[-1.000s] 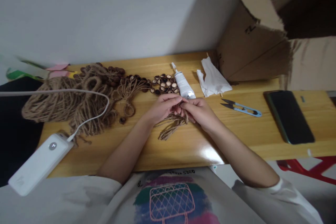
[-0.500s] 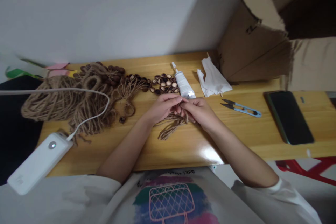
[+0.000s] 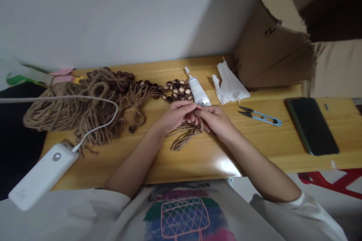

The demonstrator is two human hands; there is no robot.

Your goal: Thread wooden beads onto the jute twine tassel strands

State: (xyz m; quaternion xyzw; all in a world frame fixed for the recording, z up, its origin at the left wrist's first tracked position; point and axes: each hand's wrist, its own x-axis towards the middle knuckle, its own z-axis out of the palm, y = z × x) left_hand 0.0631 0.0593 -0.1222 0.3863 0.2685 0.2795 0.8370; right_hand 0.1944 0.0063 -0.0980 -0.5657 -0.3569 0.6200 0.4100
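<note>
My left hand [image 3: 175, 115] and my right hand [image 3: 217, 119] meet fingertip to fingertip over the middle of the wooden table [image 3: 254, 147]. Both are closed on a small bundle of jute cord [image 3: 183, 135] whose loose ends trail toward me on the table. Just beyond my fingers lies a white glue tube [image 3: 198, 91], with a cluster of brown nut-shell halves [image 3: 177, 89] to its left.
A large heap of jute rope [image 3: 76, 107] and brown beads fills the left. A white power bank [image 3: 39, 177] with its cable hangs off the front-left edge. Thread snips [image 3: 260, 116], a black phone [image 3: 311, 125], crumpled white tissue [image 3: 229, 84] and a cardboard box [image 3: 271, 45] lie right.
</note>
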